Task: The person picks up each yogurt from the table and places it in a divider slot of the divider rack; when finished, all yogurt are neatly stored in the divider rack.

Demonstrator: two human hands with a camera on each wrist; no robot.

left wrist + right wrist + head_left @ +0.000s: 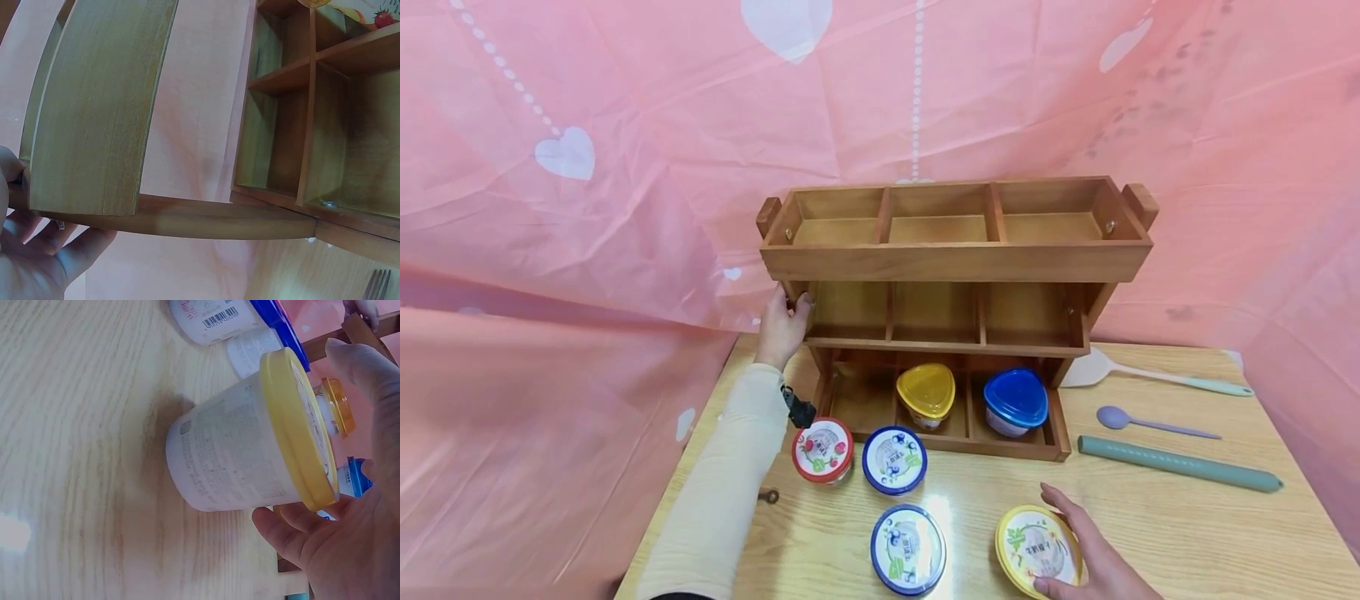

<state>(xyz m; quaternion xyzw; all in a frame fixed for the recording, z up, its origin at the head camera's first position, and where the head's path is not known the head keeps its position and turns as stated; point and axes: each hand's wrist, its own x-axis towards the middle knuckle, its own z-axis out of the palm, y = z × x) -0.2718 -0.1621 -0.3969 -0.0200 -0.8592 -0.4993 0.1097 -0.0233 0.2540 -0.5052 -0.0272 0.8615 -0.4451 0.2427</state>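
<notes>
A three-tier wooden organizer box (958, 265) stands unfolded at the back of the table. My left hand (781, 332) grips its left side strut (206, 217), thumb on one face and fingers behind. A yellow-lidded tub (234, 450) stands on the table at the front right. Around its lid my right hand (1101, 554) is spread, fingers loosely bent; in the right wrist view the thumb stands off from the lid. To the left of that tub are two blue-lidded tubs (908, 550) and a red-lidded one (822, 451).
The bottom tier holds a yellow-lidded cup (927, 390) and a blue-lidded cup (1017, 397). On the right lie a spatula (1150, 373), a purple spoon (1157, 425) and a long green case (1180, 463). Pink cloth (625, 100) hangs behind. A fork (377, 285) lies near the box.
</notes>
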